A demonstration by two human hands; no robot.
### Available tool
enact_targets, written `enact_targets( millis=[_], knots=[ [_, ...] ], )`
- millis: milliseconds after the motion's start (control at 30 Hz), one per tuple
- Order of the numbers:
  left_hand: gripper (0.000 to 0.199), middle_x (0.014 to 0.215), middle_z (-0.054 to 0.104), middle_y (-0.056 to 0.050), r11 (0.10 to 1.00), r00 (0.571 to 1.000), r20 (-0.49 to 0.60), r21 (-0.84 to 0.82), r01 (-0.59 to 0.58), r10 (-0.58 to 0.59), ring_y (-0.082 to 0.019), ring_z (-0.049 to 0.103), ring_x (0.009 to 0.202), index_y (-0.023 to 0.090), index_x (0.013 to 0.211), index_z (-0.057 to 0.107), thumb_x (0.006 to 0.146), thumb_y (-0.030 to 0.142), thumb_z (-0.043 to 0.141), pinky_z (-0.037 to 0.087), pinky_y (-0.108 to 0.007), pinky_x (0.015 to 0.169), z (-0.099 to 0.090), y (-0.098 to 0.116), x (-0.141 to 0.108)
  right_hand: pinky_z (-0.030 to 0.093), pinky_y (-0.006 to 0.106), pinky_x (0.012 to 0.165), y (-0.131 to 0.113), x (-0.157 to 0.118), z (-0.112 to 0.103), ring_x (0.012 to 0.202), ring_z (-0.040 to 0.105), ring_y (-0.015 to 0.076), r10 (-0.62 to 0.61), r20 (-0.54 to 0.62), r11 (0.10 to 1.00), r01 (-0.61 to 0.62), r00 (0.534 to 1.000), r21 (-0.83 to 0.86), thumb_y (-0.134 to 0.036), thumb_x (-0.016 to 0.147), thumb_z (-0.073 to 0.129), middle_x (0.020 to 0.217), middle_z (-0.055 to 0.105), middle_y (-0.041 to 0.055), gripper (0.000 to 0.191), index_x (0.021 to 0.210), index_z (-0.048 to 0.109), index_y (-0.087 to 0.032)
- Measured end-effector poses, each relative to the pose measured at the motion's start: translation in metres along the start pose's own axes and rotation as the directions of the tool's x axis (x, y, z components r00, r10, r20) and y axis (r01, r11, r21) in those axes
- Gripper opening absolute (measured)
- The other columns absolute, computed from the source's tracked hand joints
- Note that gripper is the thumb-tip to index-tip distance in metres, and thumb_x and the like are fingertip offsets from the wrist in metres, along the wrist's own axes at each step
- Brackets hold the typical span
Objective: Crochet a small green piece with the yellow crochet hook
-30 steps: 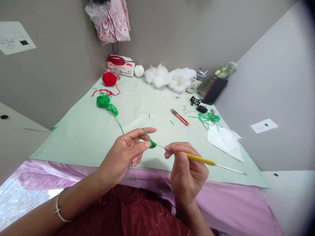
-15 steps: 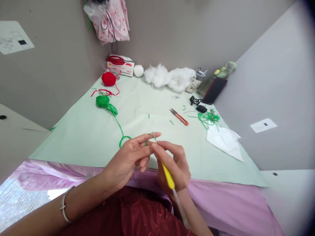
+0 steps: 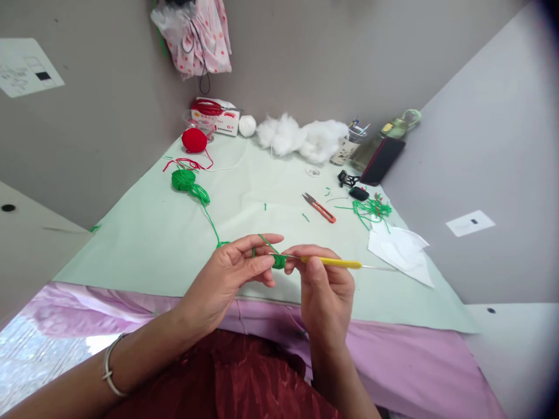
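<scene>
Left fingers [image 3: 257,266] tight on green crochet [image 3: 279,262], right fingers [image 3: 316,270] around yellow hook [image 3: 336,262]; box lettering [image 3: 225,130] illegible.

Supplies along the back and sides of a tabletop [image 3: 144,244], crochet piece [image 3: 279,262] over its near part
The crochet piece is between the left hand [image 3: 227,270] and the right hand [image 3: 328,291], with the crochet hook [image 3: 334,262] in the latter. Along the back, left to right: carton [image 3: 226,124], yarn ball [image 3: 247,125], stuffing [image 3: 301,139], pen cup [image 3: 345,151], water bottle [image 3: 395,125]. Before the carton sits a second yarn ball [image 3: 194,140]; a third yarn ball [image 3: 183,180] lies nearer. Thread snips [image 3: 321,209] lie beyond the right hand, yarn scraps [image 3: 371,206] to their right, a sheet [image 3: 400,250] before those.
</scene>
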State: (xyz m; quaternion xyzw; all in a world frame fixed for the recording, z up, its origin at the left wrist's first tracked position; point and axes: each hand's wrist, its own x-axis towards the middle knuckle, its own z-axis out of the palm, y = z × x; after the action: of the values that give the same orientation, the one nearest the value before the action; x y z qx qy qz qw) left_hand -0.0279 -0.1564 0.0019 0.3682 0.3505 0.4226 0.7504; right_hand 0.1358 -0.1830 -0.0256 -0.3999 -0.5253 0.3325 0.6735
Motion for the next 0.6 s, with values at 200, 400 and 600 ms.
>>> enact_targets(
  millis=[200, 400, 600],
  knots=[
    [0.023, 0.083, 0.066, 0.003, 0.999, 0.999, -0.019, 0.028, -0.032, 0.033, -0.010, 0.061, 0.065, 0.024, 0.109, 0.084, 0.086, 0.027, 0.083, 0.052, -0.028, 0.075, -0.001, 0.001, -0.001, 0.063, 0.033, 0.068, -0.005, -0.002, -0.002, 0.073, 0.074, 0.0161, -0.018, 0.007, 1.000, 0.018, 1.000, 0.012, -0.026, 0.107, 0.054, 0.094, 0.081, 0.0053, 0.022, 0.102, 0.075, -0.022],
    [0.023, 0.083, 0.065, 0.003, 0.982, 0.990, -0.039, 0.139, -0.131, 0.138, -0.012, 0.064, 0.071, 0.026, 0.109, 0.083, 0.087, 0.026, 0.083, 0.053, -0.026, 0.075, -0.002, -0.002, -0.004, 0.063, 0.036, 0.075, -0.014, -0.010, -0.005, 0.087, 0.075, 0.0189, -0.279, 0.136, 0.894, 0.309, 0.951, -0.326, -0.010, 0.104, 0.051, 0.101, 0.080, 0.0053, 0.029, 0.116, 0.072, -0.024],
    [0.042, 0.082, 0.064, 0.004, 0.996, 0.997, -0.045, 0.067, -0.064, 0.067, -0.005, 0.044, 0.052, 0.024, 0.122, 0.078, 0.082, 0.028, 0.088, 0.039, -0.019, 0.049, 0.003, -0.002, -0.006, 0.066, 0.035, 0.076, 0.001, -0.017, -0.005, 0.097, 0.076, 0.0222, -0.524, 0.307, 0.532, 0.587, 0.794, -0.610, -0.008, 0.096, 0.064, 0.109, 0.078, 0.0081, 0.038, 0.128, 0.073, -0.028]
  ],
)
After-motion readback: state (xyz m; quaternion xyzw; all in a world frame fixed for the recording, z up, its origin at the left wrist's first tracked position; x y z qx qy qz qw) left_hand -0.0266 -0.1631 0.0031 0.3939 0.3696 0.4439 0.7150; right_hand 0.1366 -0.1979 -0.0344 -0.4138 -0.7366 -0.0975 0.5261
